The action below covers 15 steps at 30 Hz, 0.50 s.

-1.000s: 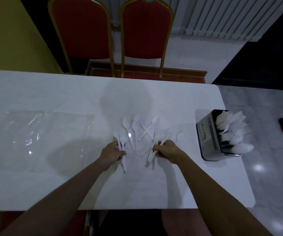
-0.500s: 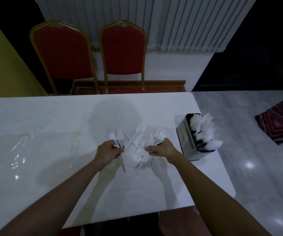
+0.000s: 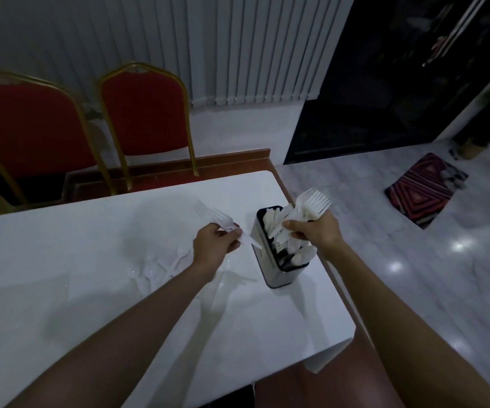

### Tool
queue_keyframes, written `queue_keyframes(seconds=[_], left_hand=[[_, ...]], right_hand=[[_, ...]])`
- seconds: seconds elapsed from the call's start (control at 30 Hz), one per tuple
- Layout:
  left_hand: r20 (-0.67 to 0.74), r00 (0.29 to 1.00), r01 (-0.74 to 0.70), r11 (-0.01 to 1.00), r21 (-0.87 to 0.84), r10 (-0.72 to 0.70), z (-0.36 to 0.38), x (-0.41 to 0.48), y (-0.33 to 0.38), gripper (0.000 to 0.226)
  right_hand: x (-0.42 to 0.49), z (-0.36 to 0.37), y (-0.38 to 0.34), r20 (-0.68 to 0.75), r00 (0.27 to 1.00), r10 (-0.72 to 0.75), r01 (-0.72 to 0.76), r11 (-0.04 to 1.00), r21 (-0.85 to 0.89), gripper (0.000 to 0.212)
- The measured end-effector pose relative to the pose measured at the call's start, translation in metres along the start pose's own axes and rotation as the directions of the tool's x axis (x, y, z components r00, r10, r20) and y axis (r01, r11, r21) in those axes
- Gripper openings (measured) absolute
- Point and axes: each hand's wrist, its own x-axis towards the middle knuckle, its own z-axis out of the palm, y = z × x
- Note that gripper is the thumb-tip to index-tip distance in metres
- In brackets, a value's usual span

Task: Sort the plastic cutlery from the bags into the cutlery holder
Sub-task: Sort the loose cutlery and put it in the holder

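White table (image 3: 90, 290) beside two red chairs (image 3: 146, 113), marble floor (image 3: 414, 275)

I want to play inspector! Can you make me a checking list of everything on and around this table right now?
Surface: white table, dimly lit.
Job's things: cutlery holder upright near the right edge, already stuffed; loose cutlery lying left of it.
Clutter: nothing seen.
Grippers: right hand holds a bunch of forks over the holder; left hand holds forks beside it.
Cables: nothing seen.
Surroundings: two red chairs, striped rug.
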Motion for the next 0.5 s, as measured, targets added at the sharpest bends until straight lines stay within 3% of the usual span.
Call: queue_keyframes(seconds=[0.2, 0.27, 0.37, 0.5], left_hand=[[-0.046, 0.998, 0.034, 0.999, 0.001, -0.034, 0.055, 0.005, -0.010, 0.018], [-0.057, 0.998, -0.013, 0.990, 0.140, 0.021, 0.064, 0.009, -0.012, 0.023], [0.044, 0.986, -0.162, 0.885, 0.437, 0.159, 0.070, 0.011, -0.019, 0.034], [0.118, 0.951, -0.303, 0.784, 0.541, 0.286, 0.075, 0.010, -0.017, 0.028]], right_hand=[[0.020, -0.007, 0.013, -0.077, 0.995, -0.071, 0.062, 0.992, -0.108, 0.029], [0.026, -0.007, 0.012, -0.039, 0.989, -0.142, 0.129, 0.963, -0.236, 0.030], [0.036, -0.011, 0.015, 0.094, 0.970, -0.224, 0.243, 0.886, -0.395, 0.036], [0.041, -0.013, 0.010, 0.196, 0.946, -0.257, 0.318, 0.845, -0.430, 0.035]])
